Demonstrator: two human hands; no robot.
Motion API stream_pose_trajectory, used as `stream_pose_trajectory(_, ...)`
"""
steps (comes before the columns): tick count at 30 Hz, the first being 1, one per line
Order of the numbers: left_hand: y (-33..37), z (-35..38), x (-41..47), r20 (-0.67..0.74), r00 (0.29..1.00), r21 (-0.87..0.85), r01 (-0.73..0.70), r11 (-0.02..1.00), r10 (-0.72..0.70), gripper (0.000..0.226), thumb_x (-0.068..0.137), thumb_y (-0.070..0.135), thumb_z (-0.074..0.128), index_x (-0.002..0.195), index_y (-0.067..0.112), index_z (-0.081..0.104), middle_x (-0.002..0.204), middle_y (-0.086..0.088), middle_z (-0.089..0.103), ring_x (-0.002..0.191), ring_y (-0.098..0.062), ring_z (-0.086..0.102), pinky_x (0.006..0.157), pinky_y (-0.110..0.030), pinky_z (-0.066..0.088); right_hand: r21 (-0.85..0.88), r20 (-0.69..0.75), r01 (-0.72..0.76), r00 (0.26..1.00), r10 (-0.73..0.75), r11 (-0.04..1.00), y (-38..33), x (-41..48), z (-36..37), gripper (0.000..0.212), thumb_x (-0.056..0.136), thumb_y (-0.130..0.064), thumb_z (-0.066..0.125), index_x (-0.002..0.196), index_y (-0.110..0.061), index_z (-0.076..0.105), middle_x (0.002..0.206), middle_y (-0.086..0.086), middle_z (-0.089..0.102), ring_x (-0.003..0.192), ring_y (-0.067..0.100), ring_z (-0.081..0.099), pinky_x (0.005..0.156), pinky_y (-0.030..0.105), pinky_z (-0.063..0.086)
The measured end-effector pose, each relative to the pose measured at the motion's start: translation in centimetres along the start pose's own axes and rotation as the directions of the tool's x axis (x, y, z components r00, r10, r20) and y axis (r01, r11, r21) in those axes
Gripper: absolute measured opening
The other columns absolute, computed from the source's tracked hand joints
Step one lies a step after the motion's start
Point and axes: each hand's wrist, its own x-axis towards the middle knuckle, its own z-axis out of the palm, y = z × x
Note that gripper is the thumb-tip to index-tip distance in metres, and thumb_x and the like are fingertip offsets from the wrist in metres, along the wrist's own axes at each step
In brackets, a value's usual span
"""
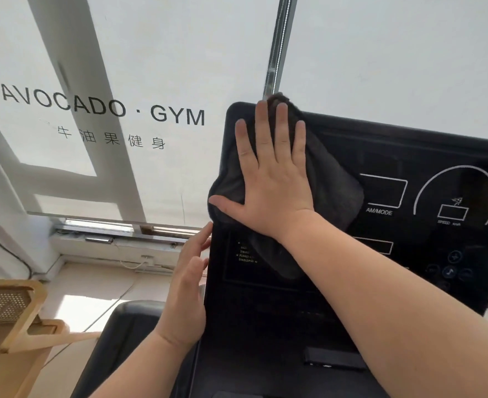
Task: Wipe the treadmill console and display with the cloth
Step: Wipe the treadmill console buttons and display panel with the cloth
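The black treadmill console (409, 156) fills the right half of the head view, its display marked with white outlines, a speed arc and small round buttons. A dark grey cloth (337, 196) lies flat against the console's upper left corner. My right hand (271, 173) presses on the cloth with its fingers spread, palm flat, fingertips near the top edge. My left hand (188, 285) rests against the console's left edge lower down, fingers loosely together, holding nothing.
A white roller blind (122, 67) printed "AVOCADO · GYM" hangs behind the console, with a window sill (99, 239) below it. A wooden rattan chair (13, 308) stands at the lower left. A black padded part (122, 334) of the treadmill sits below the console.
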Motion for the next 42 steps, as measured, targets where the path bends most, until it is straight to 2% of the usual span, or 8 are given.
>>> stream_pose_trajectory(3, -0.8, 0.5, -0.8, -0.048, 0.999, -0.107, -0.009, 0.994, 0.004, 0.052, 0.107, 0.051, 0.020, 0.141, 0.030, 0.054, 0.141, 0.008, 0.061, 0.132, -0.009, 0.054, 0.104, -0.026, 0.048, 0.043, 0.005, 0.104, 0.995, -0.105, 0.994, -2.6, -3.8, 2.2, 0.107, 0.089, -0.082, 0.039, 0.165, -0.014, 0.006, 0.170, 0.023, -0.008, 0.155, 0.048, -0.011, 0.123, 0.066, -0.006)
stream_pose_trajectory(5, -0.6, 0.4, -0.6, -0.032, 0.997, -0.244, 0.056, 0.968, -0.066, 0.070, 0.095, 0.071, 0.034, 0.139, 0.021, 0.056, 0.137, 0.002, 0.064, 0.127, -0.011, 0.059, 0.095, -0.021, 0.051, 0.046, 0.011, 0.147, 0.989, -0.147, 0.988, -3.2, -6.3, 3.5, 0.103, 0.091, -0.079, 0.040, 0.165, -0.016, 0.006, 0.171, 0.020, -0.008, 0.156, 0.045, -0.012, 0.123, 0.066, -0.007)
stream_pose_trajectory(8, -0.4, -0.2, -0.2, 0.005, 0.993, -0.280, 0.111, 0.953, -0.114, 0.101, 0.076, 0.089, 0.044, 0.139, 0.011, 0.054, 0.140, -0.006, 0.061, 0.134, -0.019, 0.054, 0.105, -0.035, 0.045, 0.034, -0.004, 0.169, 0.986, -0.169, 0.985, -2.3, -8.8, 4.4, 0.103, 0.089, -0.080, 0.045, 0.165, -0.020, 0.008, 0.172, 0.015, -0.006, 0.157, 0.041, -0.011, 0.123, 0.066, -0.007)
stream_pose_trajectory(11, 0.0, -0.4, -0.2, 0.022, 0.997, -0.217, 0.074, 0.973, -0.071, 0.095, 0.081, 0.085, 0.041, 0.138, 0.010, 0.056, 0.141, -0.009, 0.061, 0.137, -0.024, 0.051, 0.113, -0.053, 0.036, 0.022, -0.035, 0.124, 0.992, -0.123, 0.992, -0.3, -9.7, 4.0, 0.110, 0.083, -0.087, 0.047, 0.165, -0.021, 0.015, 0.172, 0.014, 0.001, 0.158, 0.042, -0.003, 0.123, 0.067, -0.004)
stream_pose_trajectory(17, 0.4, -1.0, 0.0, 0.048, 0.994, -0.229, 0.109, 0.967, -0.100, 0.092, 0.084, 0.084, 0.038, 0.137, 0.012, 0.057, 0.142, -0.006, 0.061, 0.139, -0.022, 0.049, 0.116, -0.061, 0.031, -0.032, -0.032, -0.072, 0.997, 0.071, 0.997, 6.0, -5.2, 0.5, 0.123, 0.075, -0.095, 0.043, 0.165, -0.018, 0.010, 0.172, 0.019, 0.001, 0.157, 0.046, -0.002, 0.122, 0.070, -0.002)
stream_pose_trajectory(25, 0.2, -1.1, -0.4, 0.082, 0.978, -0.386, 0.209, 0.899, -0.192, 0.104, 0.076, 0.088, 0.043, 0.140, 0.007, 0.055, 0.143, -0.011, 0.059, 0.140, -0.024, 0.049, 0.121, -0.054, 0.025, -0.106, 0.007, -0.015, 1.000, 0.016, 0.994, 4.5, 0.3, -1.3, 0.125, 0.078, -0.096, 0.031, 0.164, -0.010, 0.000, 0.170, 0.025, -0.003, 0.155, 0.050, -0.004, 0.122, 0.070, -0.001)
stream_pose_trajectory(36, -0.1, -0.9, -0.6, 0.068, 0.981, -0.365, 0.192, 0.911, -0.180, 0.102, 0.079, 0.087, 0.039, 0.142, 0.008, 0.054, 0.145, -0.010, 0.058, 0.141, -0.023, 0.047, 0.121, -0.050, 0.025, -0.017, 0.072, 0.172, 0.983, -0.171, 0.985, -1.3, -10.2, 4.4, 0.114, 0.086, -0.086, 0.038, 0.163, -0.013, -0.003, 0.170, 0.020, -0.011, 0.156, 0.045, -0.012, 0.122, 0.068, -0.006)
stream_pose_trajectory(42, 0.3, -1.1, -0.4, 0.080, 0.980, -0.373, 0.197, 0.907, -0.180, 0.103, 0.078, 0.087, 0.043, 0.141, 0.007, 0.054, 0.144, -0.010, 0.059, 0.140, -0.022, 0.049, 0.120, -0.050, 0.027, -0.040, -0.014, 0.168, 0.986, -0.168, 0.985, 3.3, -11.6, 4.1, 0.111, 0.083, -0.084, 0.050, 0.164, -0.016, 0.016, 0.170, 0.017, 0.004, 0.157, 0.044, 0.003, 0.123, 0.068, -0.001)
